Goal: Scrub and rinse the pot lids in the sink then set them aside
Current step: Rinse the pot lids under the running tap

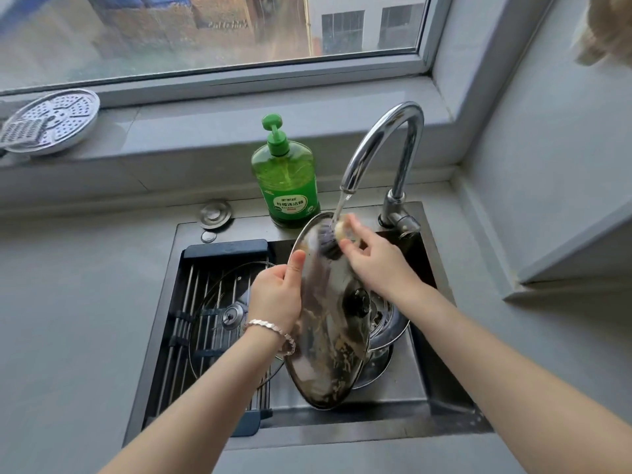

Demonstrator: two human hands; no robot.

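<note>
Steel pot lid (325,336) tilted on edge over sink (420,388), food-soiled. Left hand (277,295) clamped on its 9 o'clock rim, thumb on face, fingers hidden behind. Right hand (372,261) fingers pinch scrubber (330,241) at lid's 12 o'clock under faucet (383,145) stream; scrubber blurred. Glass lid (219,323) on drain rack (191,302), 9 o'clock, partly behind left wrist.
</note>
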